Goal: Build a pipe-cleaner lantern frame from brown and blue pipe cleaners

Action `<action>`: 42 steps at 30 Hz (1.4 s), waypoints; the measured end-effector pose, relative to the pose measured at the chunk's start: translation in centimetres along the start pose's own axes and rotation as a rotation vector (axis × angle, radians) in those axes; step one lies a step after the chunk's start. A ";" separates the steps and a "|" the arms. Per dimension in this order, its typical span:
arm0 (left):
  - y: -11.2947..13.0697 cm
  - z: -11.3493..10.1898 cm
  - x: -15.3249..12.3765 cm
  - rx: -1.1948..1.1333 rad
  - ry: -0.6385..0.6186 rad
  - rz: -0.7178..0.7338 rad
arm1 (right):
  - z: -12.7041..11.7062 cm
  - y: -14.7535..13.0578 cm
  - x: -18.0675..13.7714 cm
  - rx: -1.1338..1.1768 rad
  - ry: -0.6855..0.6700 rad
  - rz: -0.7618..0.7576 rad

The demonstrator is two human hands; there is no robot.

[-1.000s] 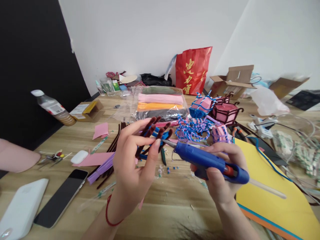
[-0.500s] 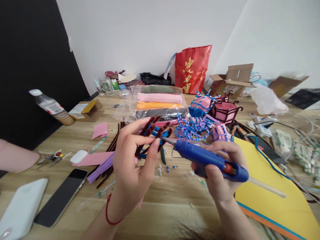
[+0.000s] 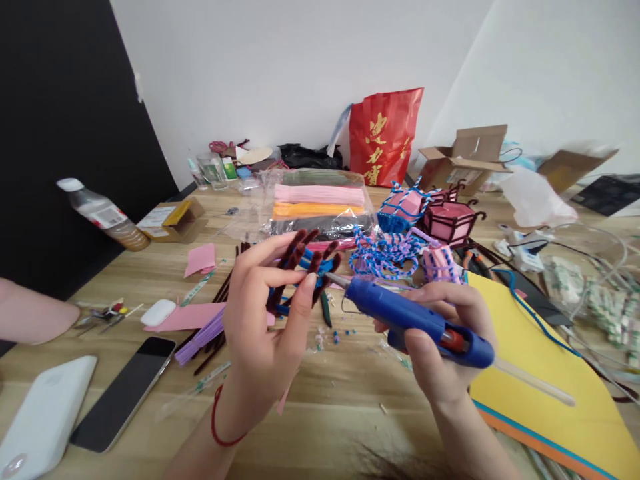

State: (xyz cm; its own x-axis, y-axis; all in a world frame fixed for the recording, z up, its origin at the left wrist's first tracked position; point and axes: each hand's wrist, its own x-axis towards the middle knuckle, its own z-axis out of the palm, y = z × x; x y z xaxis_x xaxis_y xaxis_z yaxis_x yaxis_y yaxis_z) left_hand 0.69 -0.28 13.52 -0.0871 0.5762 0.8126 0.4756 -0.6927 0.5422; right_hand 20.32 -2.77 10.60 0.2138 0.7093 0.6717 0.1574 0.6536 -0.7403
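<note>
My left hand (image 3: 267,320) pinches a small frame of brown and blue pipe cleaners (image 3: 316,263), held up above the table; part of it is hidden behind the fingers. My right hand (image 3: 443,347) is wrapped round a blue hot glue gun (image 3: 400,310), with a clear glue stick (image 3: 535,383) poking out of its back end. The gun's metal nozzle points left and meets the right side of the frame, near the left thumb. Whether glue is coming out cannot be made out.
Behind the hands lie a bag of coloured pipe cleaners (image 3: 320,203), twisted blue-and-purple strands (image 3: 385,257) and pink lanterns (image 3: 453,220). Yellow sheets (image 3: 540,360) lie at right. A phone (image 3: 125,393), a power bank (image 3: 47,413) and purple pipe cleaners (image 3: 203,333) are at left.
The glue gun has shifted slightly left, and its nozzle sits a little differently against the frame. My left hand has moved slightly left with the frame.
</note>
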 end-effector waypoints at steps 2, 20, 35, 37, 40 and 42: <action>0.0 0.0 0.0 -0.004 0.008 -0.002 | 0.0 -0.1 0.0 -0.013 0.001 0.002; 0.0 0.1 0.1 -0.012 -0.005 -0.008 | 0.1 -0.1 0.0 -0.003 0.061 0.008; 0.1 0.3 0.0 -0.041 0.004 -0.039 | 0.1 -0.6 0.3 -0.012 0.023 -0.055; 0.1 0.3 0.0 -0.040 0.003 -0.043 | 0.3 -0.7 0.4 -0.021 0.022 -0.065; 0.1 0.3 0.0 -0.033 0.002 -0.036 | 0.5 -0.8 0.5 -0.016 0.018 -0.091; 0.0 0.3 0.0 -0.026 0.001 -0.026 | 0.6 -0.9 0.5 -0.010 0.015 -0.097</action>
State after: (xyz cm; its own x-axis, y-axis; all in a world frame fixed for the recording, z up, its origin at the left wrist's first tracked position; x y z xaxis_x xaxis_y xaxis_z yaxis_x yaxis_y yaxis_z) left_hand 0.98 -0.16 13.49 -0.0994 0.5937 0.7986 0.4499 -0.6890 0.5682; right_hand 19.69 -2.80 11.64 0.2114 0.6384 0.7401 0.1880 0.7165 -0.6718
